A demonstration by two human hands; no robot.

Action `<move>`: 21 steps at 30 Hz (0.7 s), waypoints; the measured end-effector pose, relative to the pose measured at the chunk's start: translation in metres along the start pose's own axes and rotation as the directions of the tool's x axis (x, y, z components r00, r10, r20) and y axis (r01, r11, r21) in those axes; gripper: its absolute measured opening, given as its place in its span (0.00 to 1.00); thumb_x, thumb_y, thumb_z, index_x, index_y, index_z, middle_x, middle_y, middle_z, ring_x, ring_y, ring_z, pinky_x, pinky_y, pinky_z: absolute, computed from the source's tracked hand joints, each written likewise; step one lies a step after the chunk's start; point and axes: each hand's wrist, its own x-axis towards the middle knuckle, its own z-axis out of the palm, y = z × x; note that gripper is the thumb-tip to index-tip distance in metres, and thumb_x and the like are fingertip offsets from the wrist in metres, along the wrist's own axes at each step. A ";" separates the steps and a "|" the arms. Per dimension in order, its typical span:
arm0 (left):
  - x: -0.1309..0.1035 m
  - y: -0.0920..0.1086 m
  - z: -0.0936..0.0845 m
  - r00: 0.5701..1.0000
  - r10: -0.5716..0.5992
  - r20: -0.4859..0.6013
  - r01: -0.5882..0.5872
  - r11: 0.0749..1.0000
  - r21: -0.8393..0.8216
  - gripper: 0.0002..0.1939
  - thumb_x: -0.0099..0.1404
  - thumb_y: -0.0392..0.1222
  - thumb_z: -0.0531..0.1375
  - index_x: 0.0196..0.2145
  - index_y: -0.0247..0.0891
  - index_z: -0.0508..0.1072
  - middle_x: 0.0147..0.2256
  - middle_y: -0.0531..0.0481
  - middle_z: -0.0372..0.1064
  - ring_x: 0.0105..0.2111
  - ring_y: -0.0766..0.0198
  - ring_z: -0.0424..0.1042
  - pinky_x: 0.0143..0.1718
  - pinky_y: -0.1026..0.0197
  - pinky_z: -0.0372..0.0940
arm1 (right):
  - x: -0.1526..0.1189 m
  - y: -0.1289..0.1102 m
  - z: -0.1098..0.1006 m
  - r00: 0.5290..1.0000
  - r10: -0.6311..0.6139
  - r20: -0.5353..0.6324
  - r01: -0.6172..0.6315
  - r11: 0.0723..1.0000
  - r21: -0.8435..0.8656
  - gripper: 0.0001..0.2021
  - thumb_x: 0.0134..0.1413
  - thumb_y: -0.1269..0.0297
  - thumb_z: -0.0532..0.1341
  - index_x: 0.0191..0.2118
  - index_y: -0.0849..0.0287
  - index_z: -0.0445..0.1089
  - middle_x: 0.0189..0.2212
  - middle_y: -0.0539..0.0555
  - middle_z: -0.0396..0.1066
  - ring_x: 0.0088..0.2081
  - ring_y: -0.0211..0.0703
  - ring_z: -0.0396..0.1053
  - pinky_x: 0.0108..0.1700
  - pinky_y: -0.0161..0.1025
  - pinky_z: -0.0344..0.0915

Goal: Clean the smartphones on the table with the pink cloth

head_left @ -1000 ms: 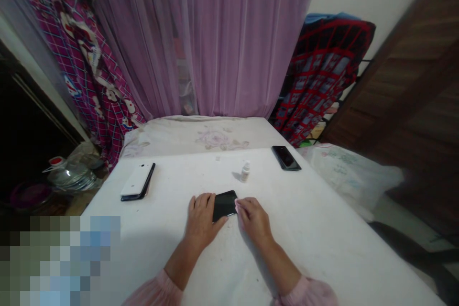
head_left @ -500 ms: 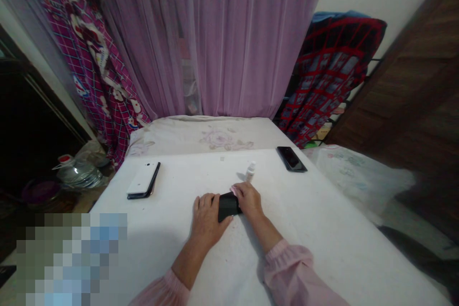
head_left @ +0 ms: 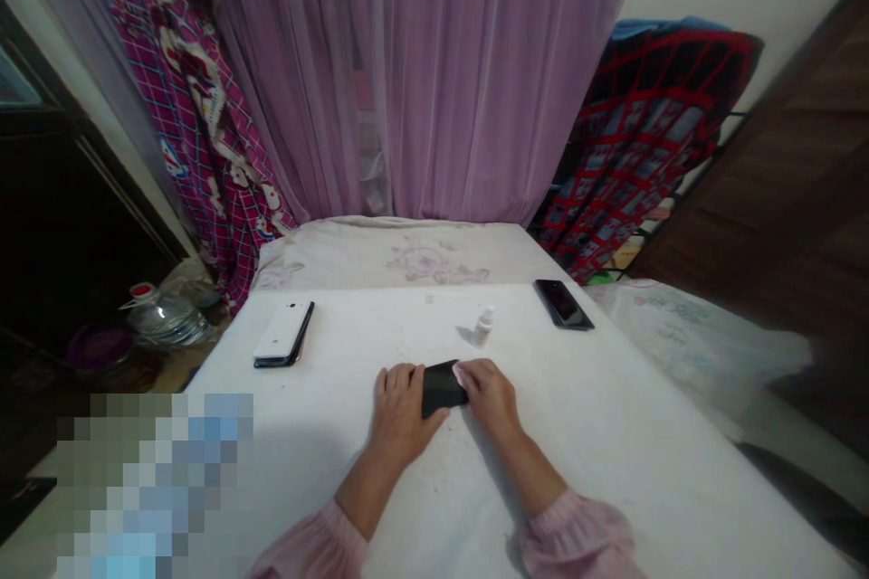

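A black phone [head_left: 443, 387] lies flat on the white-covered table in front of me. My left hand [head_left: 400, 407] grips its left end, fingers along the far edge and thumb on the near edge. Pinched in my right hand [head_left: 490, 398] is a small pink cloth [head_left: 460, 373], pressed on the right end of the phone. That hand covers part of the phone and most of the cloth. Just beyond it stands a small white spray bottle [head_left: 484, 327], upright and touched by neither hand.
At the left of the table [head_left: 326, 488] is a stack of phones, a white one [head_left: 281, 335] on top. Dark phones [head_left: 563, 304] lie at the right edge. Purple curtains [head_left: 462, 81] hang behind. A large water bottle [head_left: 167, 317] stands on the floor at left.
My right hand has moved the pink cloth nearer along the phone's right end, away from the bottle. My left hand keeps its grip. The whole view has shifted slightly.
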 end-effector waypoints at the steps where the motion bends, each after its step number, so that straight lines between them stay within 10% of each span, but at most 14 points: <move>1: 0.000 0.000 -0.001 1.000 -0.002 0.000 0.002 1.000 0.001 0.31 0.60 0.52 0.61 0.57 0.34 0.64 0.52 0.39 0.65 0.55 0.48 0.61 0.62 0.41 0.45 | 0.007 -0.002 0.003 1.000 0.005 0.004 -0.005 1.000 -0.018 0.12 0.58 0.64 0.55 0.35 0.56 0.77 0.35 0.55 0.75 0.38 0.44 0.72 0.42 0.38 0.67; 21: -0.001 -0.002 0.001 1.000 0.008 0.024 -0.007 1.000 -0.020 0.31 0.61 0.54 0.61 0.57 0.35 0.63 0.52 0.40 0.65 0.56 0.49 0.61 0.63 0.41 0.44 | -0.009 0.004 0.005 0.999 -0.021 -0.040 0.022 1.000 0.013 0.16 0.60 0.59 0.53 0.38 0.55 0.79 0.36 0.56 0.75 0.37 0.44 0.72 0.39 0.39 0.68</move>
